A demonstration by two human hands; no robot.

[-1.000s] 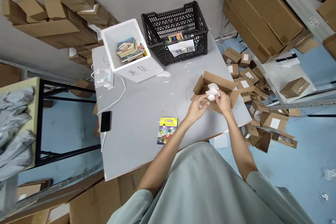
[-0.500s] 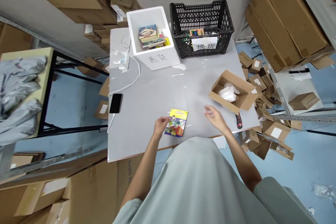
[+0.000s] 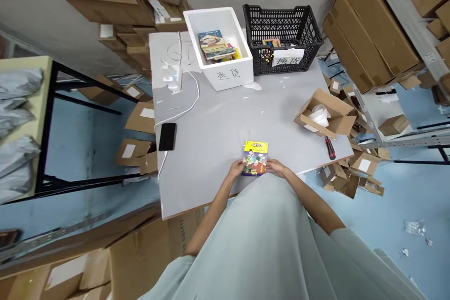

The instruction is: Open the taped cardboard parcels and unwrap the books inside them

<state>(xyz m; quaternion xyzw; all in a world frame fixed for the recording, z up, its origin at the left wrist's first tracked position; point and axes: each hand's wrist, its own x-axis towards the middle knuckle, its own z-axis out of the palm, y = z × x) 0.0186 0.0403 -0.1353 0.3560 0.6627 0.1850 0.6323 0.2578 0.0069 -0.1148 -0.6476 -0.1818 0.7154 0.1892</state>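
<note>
A small book (image 3: 255, 158) with a yellow top and a colourful cartoon cover lies near the front edge of the grey table (image 3: 218, 122). My left hand (image 3: 236, 168) grips its left edge, fingers closed at the lower corner. On the opposite side, my right hand (image 3: 277, 167) holds the right edge, its fingertips partly hidden by the cover. To the right stands an open cardboard box (image 3: 335, 105) with white wrapping (image 3: 319, 115) inside. Beside that box lies a red and black box cutter (image 3: 330, 148).
At the back stand a white foam box (image 3: 234, 76) with books (image 3: 214, 44) and a black plastic crate (image 3: 262, 63). A phone (image 3: 168, 137) and a power strip (image 3: 176, 78) with white cables lie at the left. Cardboard boxes (image 3: 363, 164) crowd the floor at right.
My right hand has come in from the right and now holds the book's right edge. My left hand has moved lower on the left edge. The view has shifted somewhat.
</note>
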